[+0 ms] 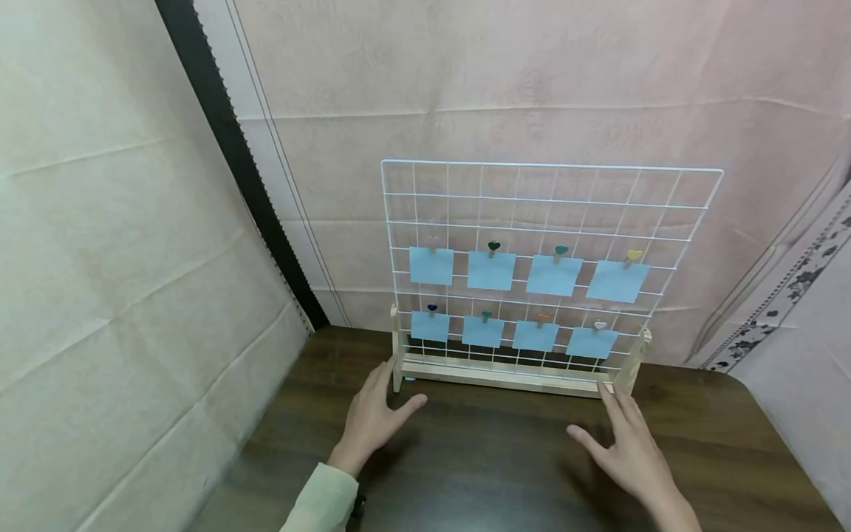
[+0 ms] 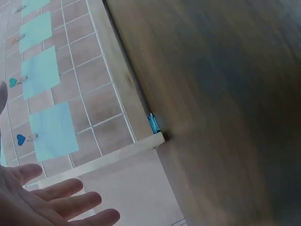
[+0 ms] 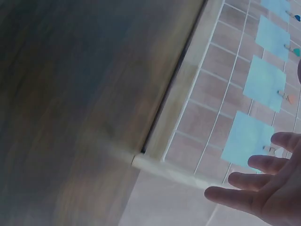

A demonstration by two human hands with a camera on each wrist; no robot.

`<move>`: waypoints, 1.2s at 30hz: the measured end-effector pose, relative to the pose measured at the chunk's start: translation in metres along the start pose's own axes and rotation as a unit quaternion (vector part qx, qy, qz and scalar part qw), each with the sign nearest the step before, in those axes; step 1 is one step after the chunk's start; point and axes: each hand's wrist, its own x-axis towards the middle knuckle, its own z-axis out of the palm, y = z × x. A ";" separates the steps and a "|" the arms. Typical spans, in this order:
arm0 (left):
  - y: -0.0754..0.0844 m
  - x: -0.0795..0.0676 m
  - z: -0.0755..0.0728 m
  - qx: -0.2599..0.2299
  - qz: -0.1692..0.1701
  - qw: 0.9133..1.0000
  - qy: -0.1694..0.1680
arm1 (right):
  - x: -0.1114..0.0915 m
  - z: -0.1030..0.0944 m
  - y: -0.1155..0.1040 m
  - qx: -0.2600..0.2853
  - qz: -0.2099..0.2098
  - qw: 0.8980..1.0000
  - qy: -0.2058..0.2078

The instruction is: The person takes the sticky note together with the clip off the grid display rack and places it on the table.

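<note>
A white wire grid panel [image 1: 552,165] stands upright in a wooden base [image 1: 499,375]. Blue paper squares [image 1: 490,270] hang on it in two rows, each under a small heart-topped peg, such as the yellow peg [image 1: 634,255] and the dark blue peg [image 2: 20,139]. My left hand [image 1: 372,417] is beside the base's left foot, fingers extended and thumb spread. At the other end, my right hand [image 1: 628,451] reaches toward the right foot with its fingers spread. Both palms hold nothing. A small blue item [image 2: 154,123] peeks out by the base's left end.
The stand is at the back of a dark brown wooden table [image 1: 479,451] with rounded far corners. Pale cloth [image 1: 532,74] hangs behind it and at both sides. A black strip [image 1: 233,148] slants down to the table's back left corner.
</note>
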 end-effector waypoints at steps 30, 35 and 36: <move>0.003 0.014 0.010 -0.162 0.001 0.986 0.051 | 0.045 0.047 -0.070 0.084 -0.045 0.995 -0.019; 0.004 0.018 0.010 -0.196 -0.005 0.979 0.048 | 0.053 0.052 -0.084 0.105 -0.057 0.993 -0.018; 0.004 0.019 0.010 -0.199 -0.005 0.979 0.048 | 0.055 0.053 -0.087 0.110 -0.061 0.992 -0.018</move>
